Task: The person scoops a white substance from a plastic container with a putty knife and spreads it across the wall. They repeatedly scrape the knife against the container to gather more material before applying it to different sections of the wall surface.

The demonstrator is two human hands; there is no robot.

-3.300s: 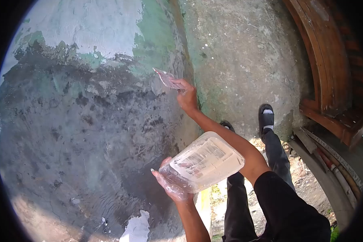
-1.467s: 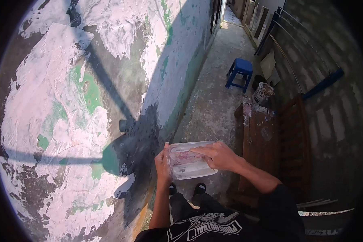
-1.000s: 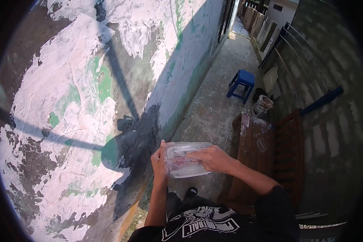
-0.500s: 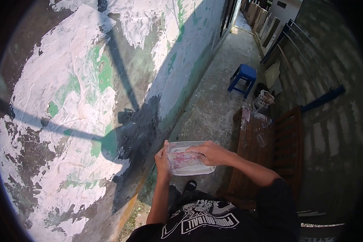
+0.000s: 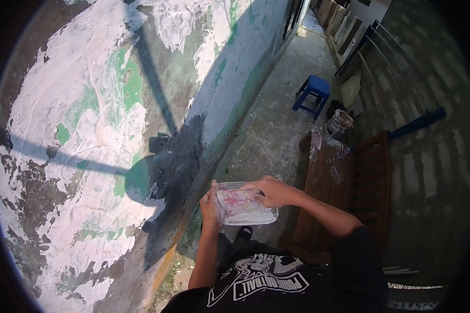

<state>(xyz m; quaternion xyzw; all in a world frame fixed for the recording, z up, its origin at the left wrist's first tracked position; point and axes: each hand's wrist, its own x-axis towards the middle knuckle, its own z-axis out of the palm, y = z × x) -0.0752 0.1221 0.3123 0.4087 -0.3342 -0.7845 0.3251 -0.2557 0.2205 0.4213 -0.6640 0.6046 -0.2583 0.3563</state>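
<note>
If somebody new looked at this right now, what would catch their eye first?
Probably the partly sunlit wall at left, patchy white, green and grey, with a dark shadow on it. Next, low centre, the left hand holding a clear tub and the right hand gripping a pink-smeared scraper. A blue stool also stands out, farther up the walkway.

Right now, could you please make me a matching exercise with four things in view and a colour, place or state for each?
1. Left hand
2. Container
3. Stool
4. Bench

A. Brown, with a slatted back
B. Clear, held in front of the black shirt
C. Gripping the edge nearest the patchy wall
D. Blue, standing on the path

Pairs: 1-C, 2-B, 3-D, 4-A
</note>
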